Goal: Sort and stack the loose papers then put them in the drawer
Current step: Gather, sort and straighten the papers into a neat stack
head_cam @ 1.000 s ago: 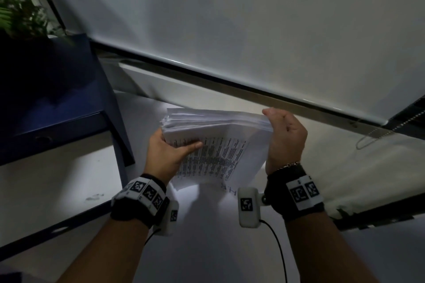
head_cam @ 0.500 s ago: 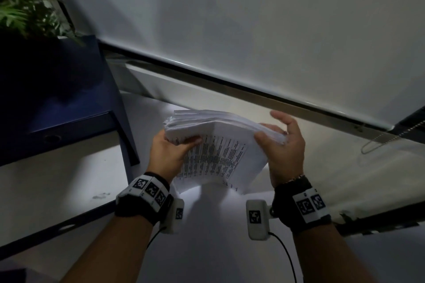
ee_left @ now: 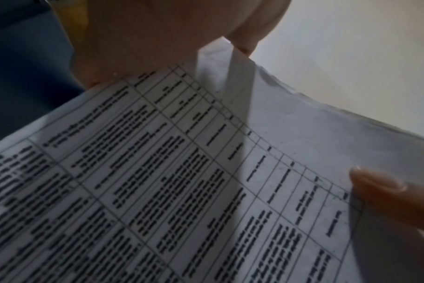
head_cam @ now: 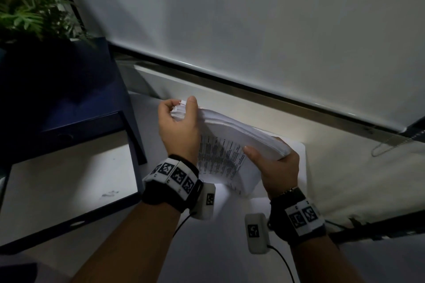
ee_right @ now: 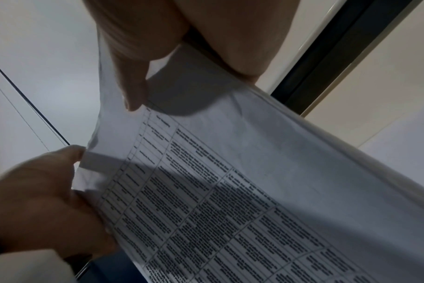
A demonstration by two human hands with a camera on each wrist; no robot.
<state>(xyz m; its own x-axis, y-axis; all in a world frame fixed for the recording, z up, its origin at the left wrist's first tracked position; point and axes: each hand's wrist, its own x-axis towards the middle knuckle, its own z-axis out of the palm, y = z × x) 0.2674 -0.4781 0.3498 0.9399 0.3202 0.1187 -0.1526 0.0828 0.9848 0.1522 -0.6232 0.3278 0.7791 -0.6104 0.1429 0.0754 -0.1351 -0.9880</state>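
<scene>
A thick stack of white papers [head_cam: 241, 133] is held in the air over the table, tilted, with its far end higher. A printed table sheet [head_cam: 218, 158] faces me on its underside. My left hand [head_cam: 181, 105] pinches the stack's far left corner between thumb and fingers. Lower down, my right hand [head_cam: 271, 159] grips the near right end, thumb on the printed face and fingers hidden behind. The left wrist view shows the printed sheet [ee_left: 182, 191] and the right thumb [ee_left: 380, 183]. In the right wrist view the sheet [ee_right: 230, 191] hangs between both hands. The open drawer [head_cam: 69, 179] lies at left.
A navy cabinet [head_cam: 57, 89] with a green plant [head_cam: 27, 16] on it stands above the drawer. One loose white sheet [head_cam: 299, 167] lies on the table under the stack. A roller blind [head_cam: 253, 30] and its bead chain [head_cam: 386, 145] hang behind.
The stack has turned from level to slanting. My left hand moved up to its far corner, and my right hand dropped to the near right end and closed on it.
</scene>
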